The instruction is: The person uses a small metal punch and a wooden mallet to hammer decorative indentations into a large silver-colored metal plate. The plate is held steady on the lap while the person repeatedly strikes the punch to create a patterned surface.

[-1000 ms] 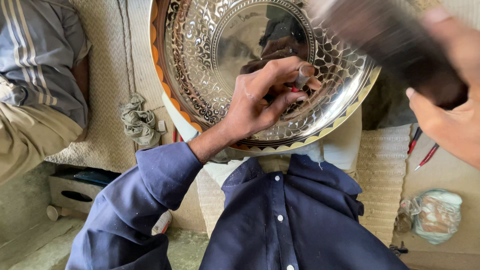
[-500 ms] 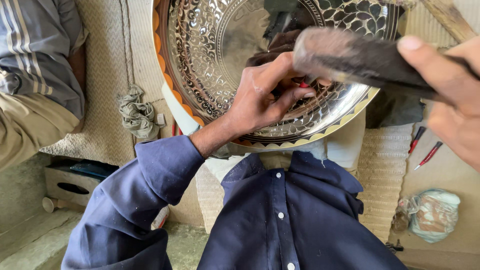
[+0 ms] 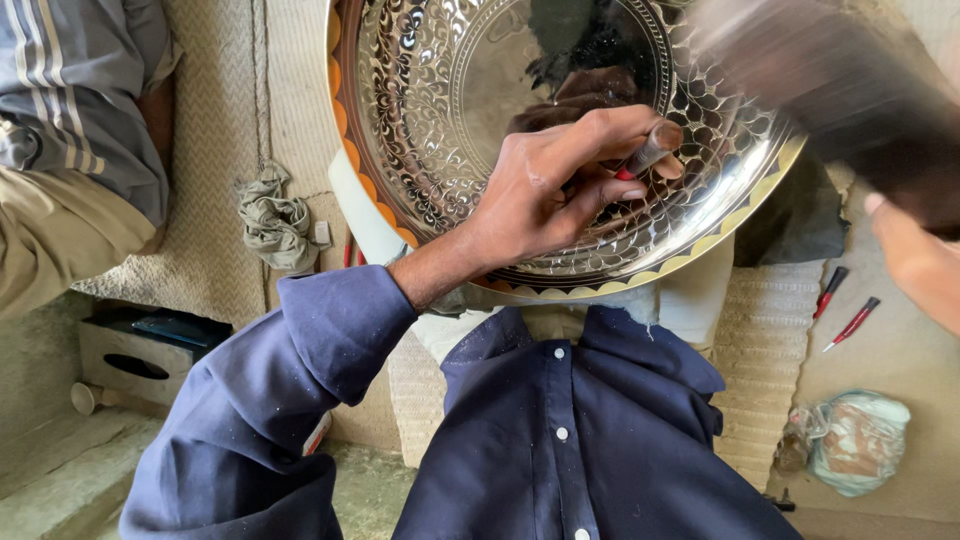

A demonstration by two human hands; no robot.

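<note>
The left hand (image 3: 545, 205) is closed around a small punch (image 3: 648, 153), its tip pressed on the engraved metal tray (image 3: 420, 110). The right hand (image 3: 915, 265) grips a hammer (image 3: 830, 85), blurred, above and to the right of the punch. Much of the tray looks already patterned; the smooth centre past the fingers seems not yet worked. The scalloped rim lies just below the left wrist, so room there is small.

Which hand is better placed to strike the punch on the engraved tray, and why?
Right. The right hand holds the raised hammer; the left hand is busy steadying the punch on the tray.
</note>
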